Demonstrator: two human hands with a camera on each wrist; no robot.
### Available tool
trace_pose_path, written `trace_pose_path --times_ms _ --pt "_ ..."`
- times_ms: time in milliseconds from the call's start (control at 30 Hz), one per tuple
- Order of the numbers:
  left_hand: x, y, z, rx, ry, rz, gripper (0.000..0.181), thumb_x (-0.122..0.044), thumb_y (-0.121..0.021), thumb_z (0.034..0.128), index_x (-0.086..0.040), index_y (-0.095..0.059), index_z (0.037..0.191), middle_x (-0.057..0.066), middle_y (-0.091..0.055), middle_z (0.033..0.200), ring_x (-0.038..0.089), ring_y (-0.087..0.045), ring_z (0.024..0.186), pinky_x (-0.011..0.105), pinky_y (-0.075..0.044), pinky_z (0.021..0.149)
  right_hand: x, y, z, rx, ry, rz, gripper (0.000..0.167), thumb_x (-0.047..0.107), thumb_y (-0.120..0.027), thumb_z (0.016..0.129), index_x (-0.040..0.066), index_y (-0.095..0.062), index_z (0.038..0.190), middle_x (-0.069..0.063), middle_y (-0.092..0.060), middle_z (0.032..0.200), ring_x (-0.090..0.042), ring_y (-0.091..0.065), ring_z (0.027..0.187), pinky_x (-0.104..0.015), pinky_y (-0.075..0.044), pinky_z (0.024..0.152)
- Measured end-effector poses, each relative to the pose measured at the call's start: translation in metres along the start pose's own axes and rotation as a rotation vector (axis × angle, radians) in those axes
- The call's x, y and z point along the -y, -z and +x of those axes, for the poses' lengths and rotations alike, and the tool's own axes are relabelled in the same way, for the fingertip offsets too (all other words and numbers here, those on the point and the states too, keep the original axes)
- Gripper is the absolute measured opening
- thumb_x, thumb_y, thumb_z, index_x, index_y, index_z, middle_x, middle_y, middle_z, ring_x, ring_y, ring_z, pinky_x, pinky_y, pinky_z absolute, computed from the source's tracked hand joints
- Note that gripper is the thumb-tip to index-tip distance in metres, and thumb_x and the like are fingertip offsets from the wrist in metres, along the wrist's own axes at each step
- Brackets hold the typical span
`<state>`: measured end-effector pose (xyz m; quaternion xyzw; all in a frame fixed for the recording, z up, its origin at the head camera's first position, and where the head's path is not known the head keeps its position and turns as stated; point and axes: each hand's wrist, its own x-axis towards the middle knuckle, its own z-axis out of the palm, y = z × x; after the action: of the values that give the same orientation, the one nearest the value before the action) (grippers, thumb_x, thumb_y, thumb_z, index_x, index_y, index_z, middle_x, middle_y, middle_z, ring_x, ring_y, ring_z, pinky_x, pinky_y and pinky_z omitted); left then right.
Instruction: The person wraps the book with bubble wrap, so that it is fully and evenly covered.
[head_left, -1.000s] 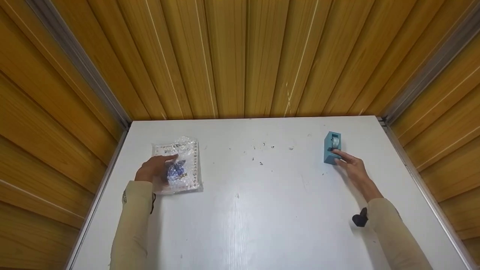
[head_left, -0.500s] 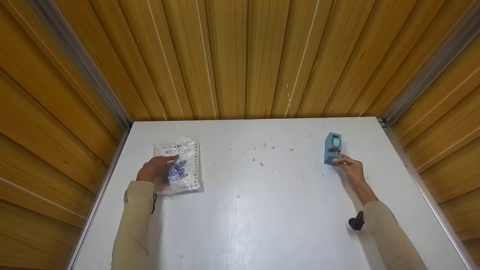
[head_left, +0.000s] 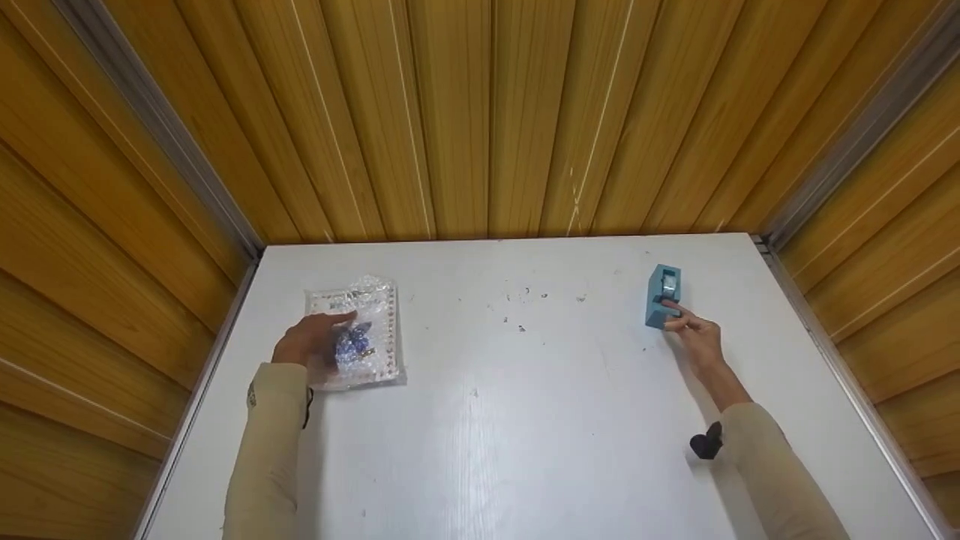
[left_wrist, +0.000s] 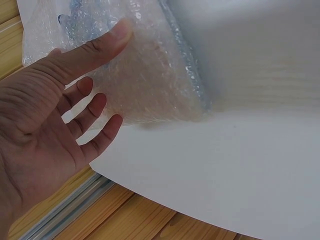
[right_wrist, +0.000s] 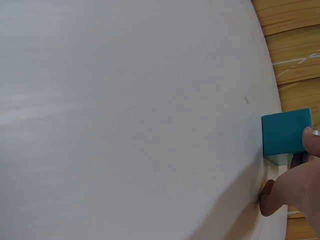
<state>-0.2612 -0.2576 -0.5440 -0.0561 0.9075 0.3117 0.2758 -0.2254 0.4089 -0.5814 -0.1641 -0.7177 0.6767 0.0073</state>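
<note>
At the left of the head view lies a bubble-wrapped package (head_left: 375,322), white with a patterned border and a blue figure. My left hand (head_left: 304,341) holds its left side, thumb across the top, the other fingers mostly hidden there. In the left wrist view the hand (left_wrist: 55,120) shows its thumb over the wrap (left_wrist: 150,75) and its fingers bent near the edge. On the right stands a blue-green tape dispenser (head_left: 655,296) with clear tape. My right hand (head_left: 701,341) grips its near end; in the right wrist view the fingers (right_wrist: 311,142) touch the dispenser (right_wrist: 285,132).
The white table (head_left: 480,450) has several small dark marks (head_left: 523,328) toward its back middle. Wood-patterned panels (head_left: 457,120) rise behind it and at both sides, with grey metal strips at the corners. A black object (head_left: 706,442) is beside my right sleeve.
My right hand's fingers have drawn in closer at the dispenser's near end, and the right wrist and sleeve have shifted slightly left. My left hand and the package have hardly moved.
</note>
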Motion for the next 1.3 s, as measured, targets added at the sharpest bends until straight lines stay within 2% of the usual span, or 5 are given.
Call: trace_pose_path --times_ms 333,567,733,933,1300 --pt "0.000 -0.002 -0.002 -0.008 0.063 -0.080 0.062 -0.035 -0.054 0.1046 -0.022 -0.032 0.161 0.022 -0.021 0.169 0.052 -0.015 0.154 0.073 -0.017 0.121 0.013 -0.003 -0.030 0.085 -0.076 -0.108 0.016 0.020 -0.074 0.095 0.020 -0.081 0.109 -0.016 -0.012 0.172 -0.037 -0.004 0.161 -0.050 -0.016 0.130" --pt "-0.001 -0.003 -0.007 -0.012 -0.003 0.076 0.070 -0.003 -0.055 0.0997 -0.029 -0.033 0.160 0.021 -0.023 0.168 0.053 -0.016 0.153 0.074 -0.017 0.120 0.022 0.003 -0.049 0.172 -0.374 0.178 0.008 0.023 -0.072 0.097 0.027 -0.080 0.096 0.005 -0.069 0.132 -0.016 -0.049 0.142 -0.033 -0.029 0.127" --pt "-0.005 -0.001 -0.012 -0.016 -0.025 0.080 0.070 -0.004 -0.057 0.0995 -0.028 -0.033 0.160 0.022 -0.024 0.168 0.053 -0.018 0.153 0.074 -0.018 0.120 0.022 0.007 -0.048 0.239 -0.535 0.502 0.021 0.013 -0.060 0.103 0.014 -0.080 0.096 0.003 -0.077 0.098 -0.011 -0.069 0.107 -0.024 -0.051 0.106" --pt "-0.005 -0.001 -0.008 -0.023 -0.067 0.168 0.106 0.013 -0.077 0.0747 -0.029 -0.032 0.161 0.022 -0.025 0.167 0.052 -0.019 0.153 0.074 -0.019 0.120 0.013 0.009 -0.041 0.300 -0.582 0.569 0.029 0.014 -0.053 0.107 0.008 -0.078 0.095 -0.004 -0.079 0.098 -0.015 -0.074 0.098 -0.026 -0.058 0.094" --pt "-0.003 0.001 -0.006 -0.032 -0.084 0.219 0.109 0.013 -0.080 0.0706 -0.027 -0.034 0.160 0.023 -0.030 0.165 0.051 -0.023 0.152 0.073 -0.021 0.120 0.015 0.006 -0.042 0.258 -0.606 0.609 0.029 0.007 -0.054 0.105 0.005 -0.080 0.091 -0.006 -0.080 0.092 -0.015 -0.075 0.092 -0.022 -0.059 0.090"
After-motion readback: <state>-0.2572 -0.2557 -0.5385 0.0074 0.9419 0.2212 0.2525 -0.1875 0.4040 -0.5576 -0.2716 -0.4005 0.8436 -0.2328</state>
